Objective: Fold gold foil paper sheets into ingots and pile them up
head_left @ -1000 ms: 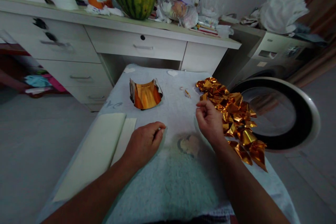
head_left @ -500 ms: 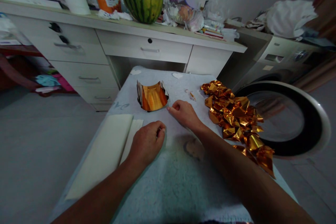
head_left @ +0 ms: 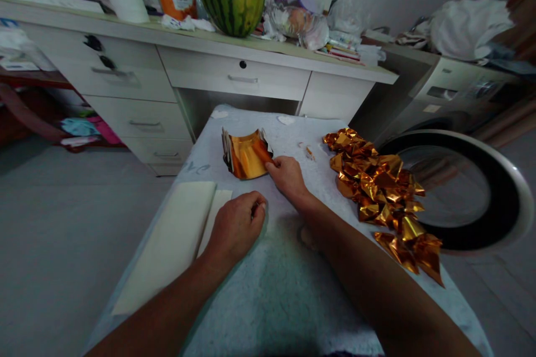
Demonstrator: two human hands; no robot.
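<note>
A curved stack of gold foil paper [head_left: 249, 153] lies on the cloth-covered table [head_left: 268, 301], its left and right edges bent upward. At the stack's lower right corner, my right hand [head_left: 288, 175] pinches the foil between thumb and fingers. Nearer to me, my left hand [head_left: 239, 220] rests on the table in a loose fist, with nothing visible in it. Beside and partly under the left wrist are folded cream-white sheets [head_left: 171, 240]. Many folded gold foil pieces [head_left: 377, 184] form a heap to the right of my right arm.
Small scraps [head_left: 310, 153] lie between the stack and the heap. Behind the table stands a white desk [head_left: 234, 75] with drawers, a cut watermelon [head_left: 230, 5] and clutter on top. An open round washing machine door [head_left: 456, 187] is close to the table's right side.
My right hand has moved slightly forward and left, from beside the foil stack onto its lower right corner. My left hand stays in place. The view has shifted a little.
</note>
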